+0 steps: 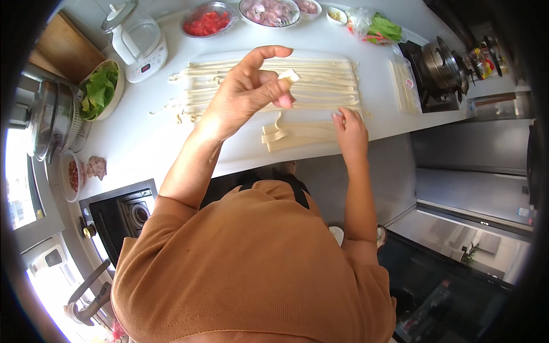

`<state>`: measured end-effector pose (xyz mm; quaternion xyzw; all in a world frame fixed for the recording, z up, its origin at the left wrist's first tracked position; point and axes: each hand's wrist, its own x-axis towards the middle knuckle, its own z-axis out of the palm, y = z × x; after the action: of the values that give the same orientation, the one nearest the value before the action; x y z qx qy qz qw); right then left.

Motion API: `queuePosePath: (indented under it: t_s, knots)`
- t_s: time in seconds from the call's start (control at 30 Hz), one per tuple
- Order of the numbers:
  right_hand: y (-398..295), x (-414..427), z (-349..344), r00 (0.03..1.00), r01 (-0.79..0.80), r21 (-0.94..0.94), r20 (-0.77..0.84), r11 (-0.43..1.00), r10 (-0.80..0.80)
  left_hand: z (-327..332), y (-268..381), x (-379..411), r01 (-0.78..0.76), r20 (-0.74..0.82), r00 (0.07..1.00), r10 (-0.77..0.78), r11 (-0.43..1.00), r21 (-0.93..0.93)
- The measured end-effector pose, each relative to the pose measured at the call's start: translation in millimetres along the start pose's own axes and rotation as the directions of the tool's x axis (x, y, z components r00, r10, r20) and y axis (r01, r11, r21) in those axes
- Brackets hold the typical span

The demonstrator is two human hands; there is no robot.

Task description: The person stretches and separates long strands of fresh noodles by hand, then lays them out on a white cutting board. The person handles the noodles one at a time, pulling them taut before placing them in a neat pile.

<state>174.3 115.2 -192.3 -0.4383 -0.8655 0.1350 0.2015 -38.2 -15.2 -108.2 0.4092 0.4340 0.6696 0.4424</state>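
Observation:
My left hand [246, 88] is raised over the counter. Its thumb and a bent finger pinch a small pale piece of dough [289, 76], while the index finger reaches out above. Behind it, rows of long pale noodle strips [317, 85] lie on a translucent mat. Closer to me, a flat bundle of noodle strips [306, 133] rests by the counter's front edge, with one loose strand curling up near its left end. My right hand [352, 130] is at the bundle's right end, fingers bent together; whether they grip a strip is hidden.
Along the back stand a glass kettle [139, 43], a bowl of red peppers [208, 22], a bowl of sliced meat [269, 12] and bagged greens [381, 28]. A pot [441, 62] sits on the stove at right. Leafy greens [101, 88] fill a bowl at left, above the sink [124, 214].

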Motion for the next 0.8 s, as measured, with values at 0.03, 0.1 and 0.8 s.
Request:
queuePosePath:
  t_s: [0.03, 0.1, 0.8]
  knots:
    - [-25, 1, -15, 0.998, -0.015, 0.29, 0.066, 0.957, -0.005, 4, -3, -2, 0.019, 0.028, 0.999, -0.019, 1.0, -0.008]
    - [-66, 3, -42, 0.978, -0.076, 0.681, 0.195, 0.728, -0.079, 14, -8, -7, 0.021, 0.079, 0.997, -0.023, 0.999, 0.023]
    - [-28, 2, -158, 0.963, 0.152, 0.697, 0.055, 0.701, -0.264, 86, -68, -45, 0.221, 0.257, 0.937, -0.237, 0.971, 0.089]
